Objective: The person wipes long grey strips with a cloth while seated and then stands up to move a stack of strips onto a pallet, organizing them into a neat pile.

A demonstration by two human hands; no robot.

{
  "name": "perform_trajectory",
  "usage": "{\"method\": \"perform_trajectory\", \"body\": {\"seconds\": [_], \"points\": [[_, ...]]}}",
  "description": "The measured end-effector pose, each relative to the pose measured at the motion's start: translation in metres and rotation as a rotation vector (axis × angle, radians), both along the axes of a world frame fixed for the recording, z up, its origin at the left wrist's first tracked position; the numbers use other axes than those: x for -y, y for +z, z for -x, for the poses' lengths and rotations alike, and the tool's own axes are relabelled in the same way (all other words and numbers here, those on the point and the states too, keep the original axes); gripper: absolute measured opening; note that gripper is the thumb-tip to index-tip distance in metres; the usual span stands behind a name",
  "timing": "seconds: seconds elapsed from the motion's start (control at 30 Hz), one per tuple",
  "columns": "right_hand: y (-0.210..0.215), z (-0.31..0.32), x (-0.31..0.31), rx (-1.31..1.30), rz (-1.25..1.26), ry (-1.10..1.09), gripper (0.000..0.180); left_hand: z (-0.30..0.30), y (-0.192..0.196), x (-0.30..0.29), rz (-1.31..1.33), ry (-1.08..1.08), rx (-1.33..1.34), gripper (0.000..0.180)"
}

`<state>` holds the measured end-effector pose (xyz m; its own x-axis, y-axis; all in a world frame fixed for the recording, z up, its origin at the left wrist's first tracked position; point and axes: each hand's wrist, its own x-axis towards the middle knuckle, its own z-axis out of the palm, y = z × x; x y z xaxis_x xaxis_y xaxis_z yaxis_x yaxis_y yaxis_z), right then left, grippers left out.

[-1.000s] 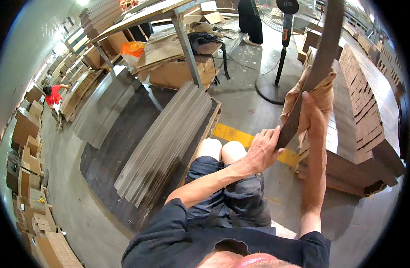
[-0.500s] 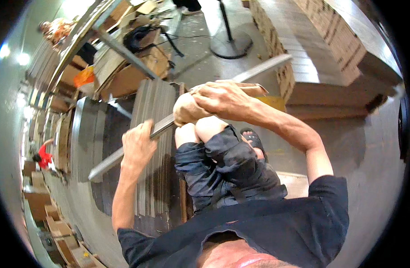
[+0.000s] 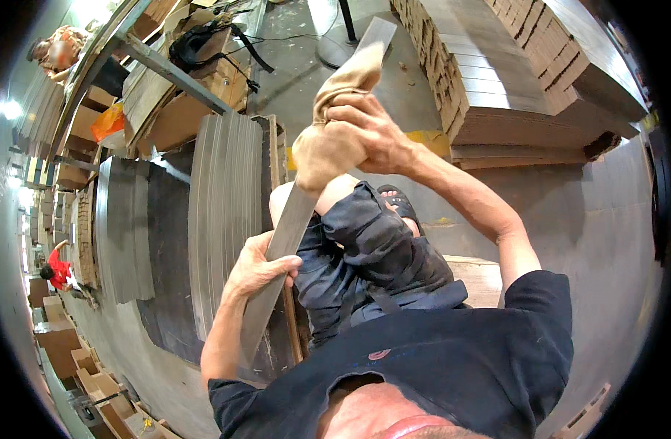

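Observation:
A long thin grey strip point(image 3: 280, 249) runs from lower left up to the top centre, across my knees. My left hand point(image 3: 256, 269) grips its lower part from the side. My right hand point(image 3: 368, 135) holds a tan cloth point(image 3: 328, 143) wrapped around the strip's middle. My legs in dark shorts point(image 3: 372, 256) are below the strip, with a sandalled foot point(image 3: 398, 201) on the floor.
A stack of similar grey strips point(image 3: 222, 212) lies on a pallet to my left, another pile point(image 3: 123, 227) farther left. Tall stacks of brown boards point(image 3: 511, 88) stand at upper right. A fan base point(image 3: 339, 47) is ahead. A person in red point(image 3: 57, 267) works far left.
The strip has swung from nearly level to steeply slanted. My right hand with the cloth has slid up along it; my left hand has shifted closer to my body.

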<state>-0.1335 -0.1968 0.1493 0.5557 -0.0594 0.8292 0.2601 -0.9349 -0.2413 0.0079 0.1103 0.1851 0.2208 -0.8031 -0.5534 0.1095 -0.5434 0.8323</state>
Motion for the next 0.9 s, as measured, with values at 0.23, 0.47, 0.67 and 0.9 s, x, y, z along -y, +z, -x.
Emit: {"method": "perform_trajectory", "body": {"seconds": [0.23,0.47,0.67,0.9], "points": [[-0.001,0.041,0.138,0.080,0.141,-0.504,0.027,0.017,0.003,-0.024,-0.090,-0.052,0.071,0.036],[-0.067,0.231,0.378,-0.539,-0.277,-1.118,0.051,0.022,0.000,-0.050,-0.053,0.016,0.765,0.041],[-0.109,0.312,0.416,-0.807,-0.515,-1.283,0.091,-0.022,-0.042,-0.115,-0.005,0.082,1.268,0.079],[-0.105,0.278,0.340,-0.428,0.101,-1.427,0.062,-0.059,-0.085,-0.146,-0.028,0.201,1.288,0.079]]}}
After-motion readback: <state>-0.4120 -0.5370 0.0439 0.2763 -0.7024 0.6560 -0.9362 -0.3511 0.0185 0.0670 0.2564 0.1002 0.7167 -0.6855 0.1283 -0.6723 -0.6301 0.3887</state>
